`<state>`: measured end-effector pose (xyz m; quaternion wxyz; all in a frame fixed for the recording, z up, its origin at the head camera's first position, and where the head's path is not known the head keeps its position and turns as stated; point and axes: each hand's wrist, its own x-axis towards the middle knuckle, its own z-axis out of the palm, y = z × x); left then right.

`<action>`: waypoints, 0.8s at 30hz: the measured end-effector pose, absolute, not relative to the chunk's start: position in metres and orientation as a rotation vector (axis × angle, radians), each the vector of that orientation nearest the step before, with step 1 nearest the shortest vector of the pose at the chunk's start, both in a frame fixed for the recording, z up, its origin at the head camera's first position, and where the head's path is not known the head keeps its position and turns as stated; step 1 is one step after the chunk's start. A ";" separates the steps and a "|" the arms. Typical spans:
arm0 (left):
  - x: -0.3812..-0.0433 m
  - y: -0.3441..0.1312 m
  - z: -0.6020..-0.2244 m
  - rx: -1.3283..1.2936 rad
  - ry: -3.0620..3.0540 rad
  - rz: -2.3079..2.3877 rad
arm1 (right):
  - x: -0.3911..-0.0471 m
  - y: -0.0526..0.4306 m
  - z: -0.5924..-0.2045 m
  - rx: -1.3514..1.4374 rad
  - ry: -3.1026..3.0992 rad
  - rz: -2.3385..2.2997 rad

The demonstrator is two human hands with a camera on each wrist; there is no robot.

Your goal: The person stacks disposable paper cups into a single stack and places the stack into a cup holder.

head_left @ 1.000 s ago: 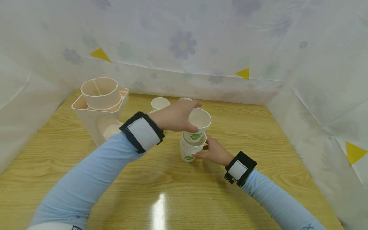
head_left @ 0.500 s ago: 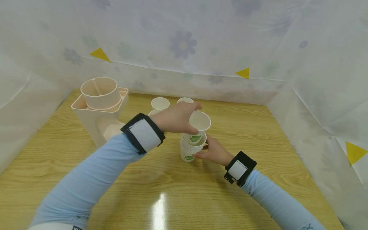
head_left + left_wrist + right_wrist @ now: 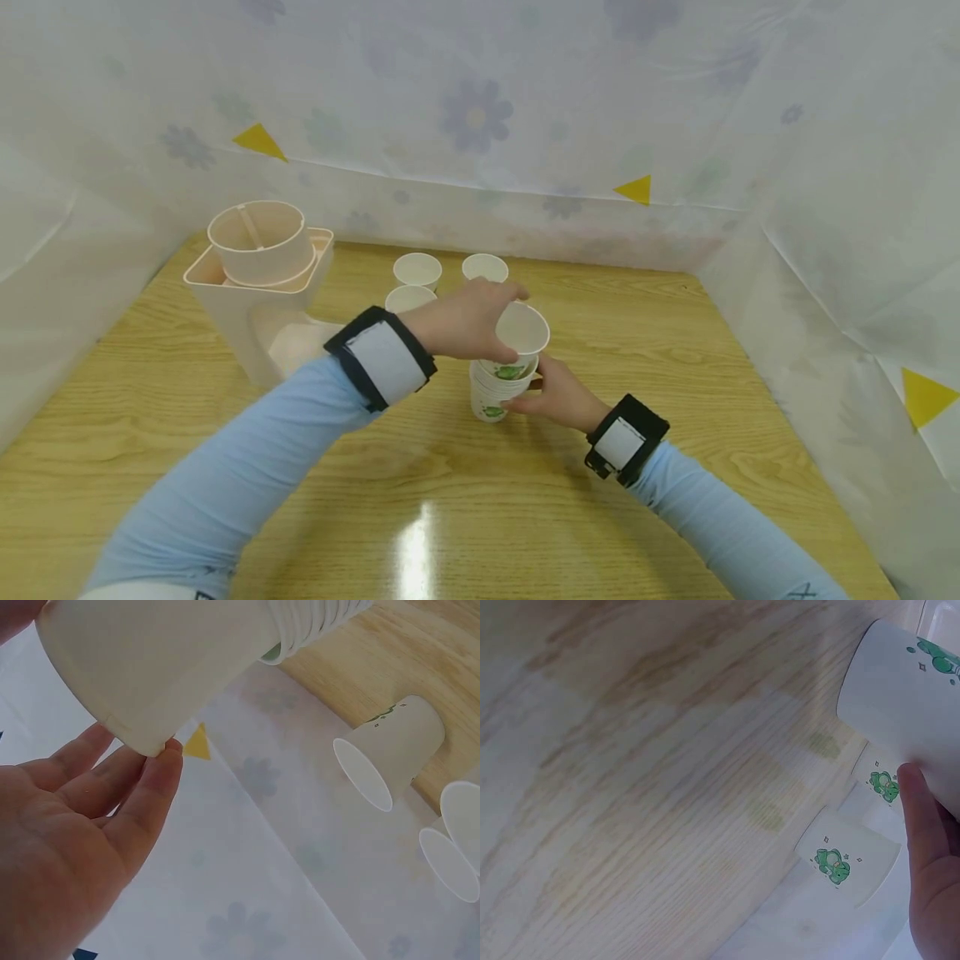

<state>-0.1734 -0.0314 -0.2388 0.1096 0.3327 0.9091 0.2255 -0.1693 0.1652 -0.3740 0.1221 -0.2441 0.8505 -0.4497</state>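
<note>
My left hand (image 3: 471, 318) pinches a white paper cup (image 3: 523, 330) with a green print by its rim. That cup's lower part sits inside the top of a stack of nested paper cups (image 3: 491, 398); the left wrist view shows the cup (image 3: 157, 660) between thumb and fingers, its base in the stack's rims (image 3: 319, 622). From the right, my right hand (image 3: 561, 398) grips the stack, which stands upright on the table. In the right wrist view the fingers (image 3: 922, 817) lie against the stack's wall (image 3: 900, 697).
Behind my left hand stand separate paper cups: one at the back left (image 3: 417, 270), one in front of it (image 3: 410, 297) and one at the back right (image 3: 485, 267). A beige cup-shaped container on a stand (image 3: 258, 275) is at the left of the wooden table (image 3: 637, 517).
My left hand has moved down with the cup, which now sits deeper in the stack. The right hand and the stack have stayed in place.
</note>
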 end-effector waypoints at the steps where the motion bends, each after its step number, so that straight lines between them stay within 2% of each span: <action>1: -0.173 -0.031 -0.240 0.979 2.668 0.665 | -0.169 0.165 -0.374 -0.711 2.482 -1.314; 24: -0.173 -0.029 -0.270 1.080 2.643 0.566 | -0.168 0.164 -0.371 -0.683 2.499 -1.295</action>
